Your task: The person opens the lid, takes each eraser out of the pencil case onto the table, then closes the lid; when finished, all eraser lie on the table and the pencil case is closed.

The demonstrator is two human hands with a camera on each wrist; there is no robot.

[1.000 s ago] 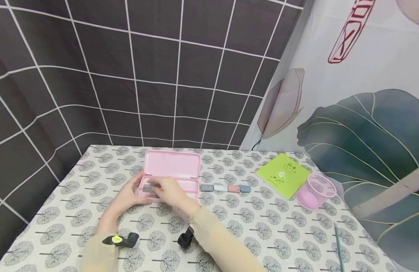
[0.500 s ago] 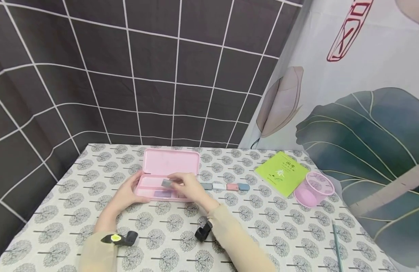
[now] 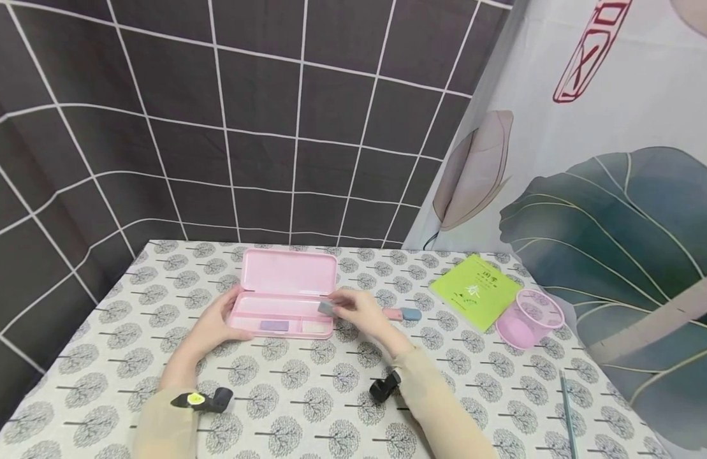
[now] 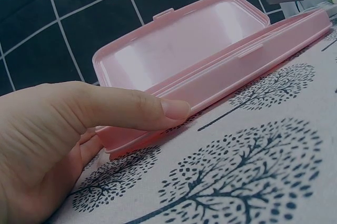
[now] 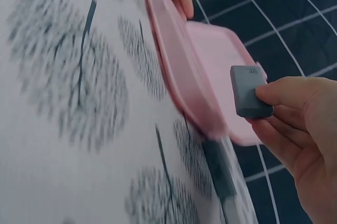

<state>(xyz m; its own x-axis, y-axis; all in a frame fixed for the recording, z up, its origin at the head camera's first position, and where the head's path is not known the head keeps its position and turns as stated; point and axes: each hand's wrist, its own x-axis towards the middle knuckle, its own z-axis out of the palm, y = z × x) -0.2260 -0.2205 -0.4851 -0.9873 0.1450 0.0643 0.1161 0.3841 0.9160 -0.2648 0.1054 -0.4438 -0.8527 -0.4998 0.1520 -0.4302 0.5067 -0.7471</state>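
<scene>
A pink pencil case (image 3: 288, 274) stands with its lid up at the table's far side. My left hand (image 3: 211, 325) grips its left end; in the left wrist view the thumb (image 4: 158, 112) lies along the front wall. My right hand (image 3: 361, 313) pinches a small grey eraser (image 5: 246, 91) between thumb and fingers, above the case's right end. Inside the case's front compartments lie a purple block (image 3: 275, 326) and a pale cream piece (image 3: 313, 327). On the cloth to the right are a pink eraser (image 3: 392, 314) and a blue one (image 3: 411, 314); the right hand hides others beside them.
A green book (image 3: 476, 292) lies at the right back, with a pink mesh-look cup (image 3: 530, 320) at its corner. Near the right front edge is a thin teal stick (image 3: 568, 411). A dark grid curtain (image 3: 261, 159) hangs behind the table.
My right hand has carried the grey eraser rightward, from the case's left end to above its right end. The purple block and cream piece have come into sight. My left hand stays put.
</scene>
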